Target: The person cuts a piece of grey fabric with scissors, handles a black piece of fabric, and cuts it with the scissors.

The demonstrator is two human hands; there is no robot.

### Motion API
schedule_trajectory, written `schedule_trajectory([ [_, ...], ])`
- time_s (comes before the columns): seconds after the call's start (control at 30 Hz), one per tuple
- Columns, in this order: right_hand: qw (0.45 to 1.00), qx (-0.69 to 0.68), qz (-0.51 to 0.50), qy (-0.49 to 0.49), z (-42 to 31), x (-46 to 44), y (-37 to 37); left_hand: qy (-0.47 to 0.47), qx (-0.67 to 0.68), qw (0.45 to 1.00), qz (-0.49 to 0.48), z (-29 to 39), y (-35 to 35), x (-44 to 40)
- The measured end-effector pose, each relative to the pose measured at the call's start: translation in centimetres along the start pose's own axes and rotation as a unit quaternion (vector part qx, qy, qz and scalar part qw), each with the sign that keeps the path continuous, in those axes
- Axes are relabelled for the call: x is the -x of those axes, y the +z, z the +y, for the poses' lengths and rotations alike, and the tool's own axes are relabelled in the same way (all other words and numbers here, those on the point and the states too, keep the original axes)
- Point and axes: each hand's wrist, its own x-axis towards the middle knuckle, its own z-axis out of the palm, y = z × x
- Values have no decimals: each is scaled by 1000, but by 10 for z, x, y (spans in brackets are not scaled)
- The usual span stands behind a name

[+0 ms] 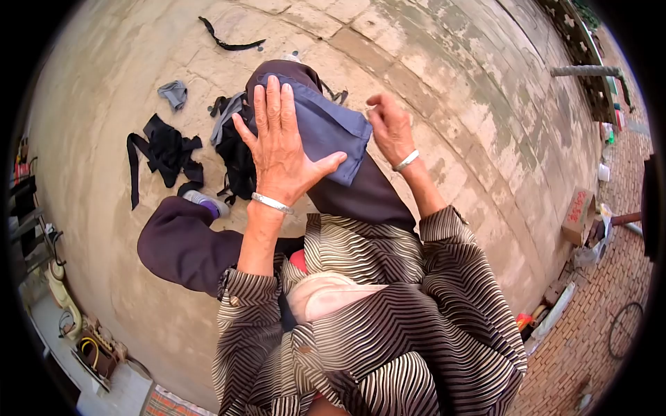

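A blue-grey piece of cloth (325,125) lies folded over my raised knee, on dark trousers (364,191). My left hand (281,142) rests flat on the left part of the cloth, its fingers spread and pointing away from me, with a silver bracelet at the wrist. Just right of the cloth, apart from it, my right hand (392,128) is raised with its fingers curled toward the cloth. Whether anything is between those fingertips is too small to tell. Another bracelet circles that wrist.
Black cloth scraps (166,152), a small grey scrap (173,93) and a black strip (229,45) lie on the concrete ground. More dark cloth (236,159) is beside my knee. A cardboard box (578,216) stands at the right.
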Motion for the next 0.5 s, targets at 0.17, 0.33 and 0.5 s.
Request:
schedule_trajectory([
  [0.17, 982, -163, 94, 17, -31, 25, -29, -8, -21, 1000, -15, 10, -5, 5],
  [0.33, 989, -111, 9, -99, -57, 38, -32, 3, -29, 1000, -9, 8, 2, -1],
  [0.5, 990, -100, 53, -79, -50, 40, -4, 1, -53, 998, -14, 11, -1, -3],
])
